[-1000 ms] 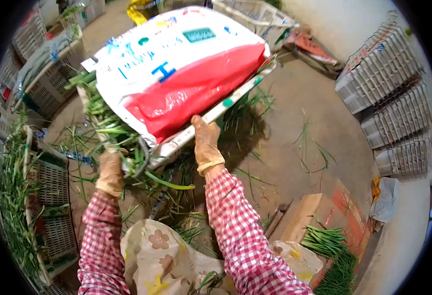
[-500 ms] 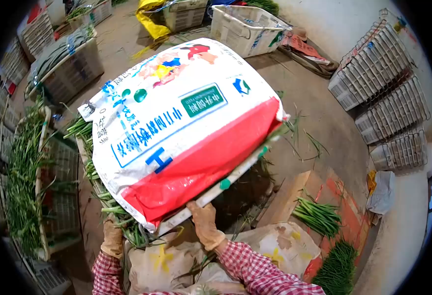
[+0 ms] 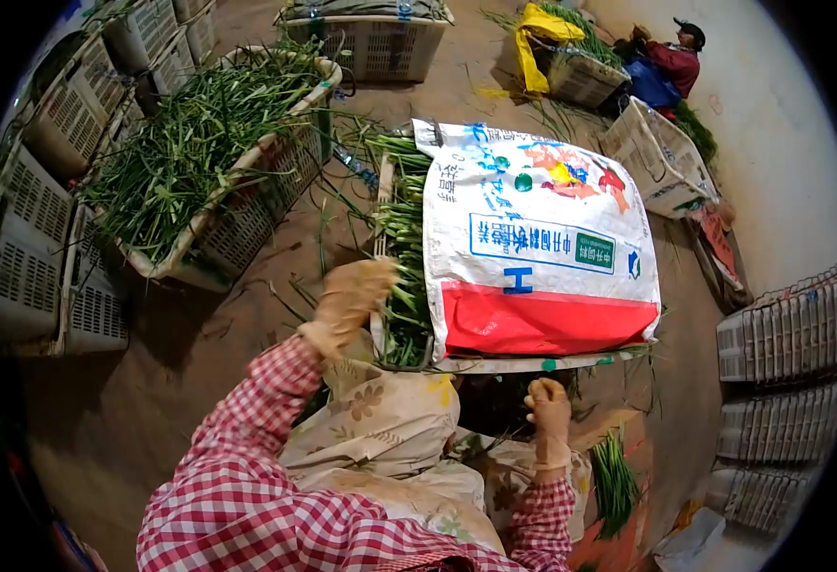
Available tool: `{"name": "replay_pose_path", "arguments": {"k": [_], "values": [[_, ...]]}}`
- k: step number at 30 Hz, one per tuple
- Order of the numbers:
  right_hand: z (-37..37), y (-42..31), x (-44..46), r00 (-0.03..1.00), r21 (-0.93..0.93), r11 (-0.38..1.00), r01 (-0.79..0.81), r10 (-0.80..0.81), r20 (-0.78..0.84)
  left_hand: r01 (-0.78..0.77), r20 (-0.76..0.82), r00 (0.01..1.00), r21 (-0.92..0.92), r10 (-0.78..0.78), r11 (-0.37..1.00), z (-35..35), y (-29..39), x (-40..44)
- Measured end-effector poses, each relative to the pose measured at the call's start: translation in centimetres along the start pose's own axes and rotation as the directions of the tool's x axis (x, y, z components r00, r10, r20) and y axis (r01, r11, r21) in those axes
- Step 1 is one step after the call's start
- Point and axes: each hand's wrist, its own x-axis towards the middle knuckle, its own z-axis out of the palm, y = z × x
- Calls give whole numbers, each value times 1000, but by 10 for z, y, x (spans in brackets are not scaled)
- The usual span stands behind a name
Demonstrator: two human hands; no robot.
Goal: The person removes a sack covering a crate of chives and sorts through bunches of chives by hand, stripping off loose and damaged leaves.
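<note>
A white and red printed sack (image 3: 552, 248) lies over a crate (image 3: 533, 364) full of green-leaved stalks (image 3: 401, 224), which show along its left side. My left hand (image 3: 357, 296), in a tan glove, is at the left end of the crate beside the stalks. Its fingers are blurred, and whether they hold a stalk I cannot tell. Just below the crate's near rim is my right hand (image 3: 549, 415), also gloved. Its fingers are curled in, apart from the rim, with nothing visible in them. A floral-patterned cloth (image 3: 380, 410) covers my lap.
To the left stands a crate (image 3: 237, 181) heaped with loose green leaves. Stacked crates (image 3: 28, 257) rise behind it, and more (image 3: 781, 334) stand at right. Green bunches (image 3: 614, 486) lie at lower right. Another person (image 3: 676, 62) sits far back, near an open crate (image 3: 662, 157).
My view has turned left. My right hand has come off the crate rim, and my left hand has moved up to the stalks at the crate's left end. The sack lies flatter.
</note>
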Motion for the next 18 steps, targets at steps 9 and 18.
{"name": "replay_pose_path", "arguments": {"k": [9,18], "values": [[13,-59,-25,980,269,956,120,-156,120,9,-24,1000,502,3,865,110,5,69],[15,-24,-4,979,630,774,-63,-76,191,149,390,919,-229,-49,962,127,72,-8]]}}
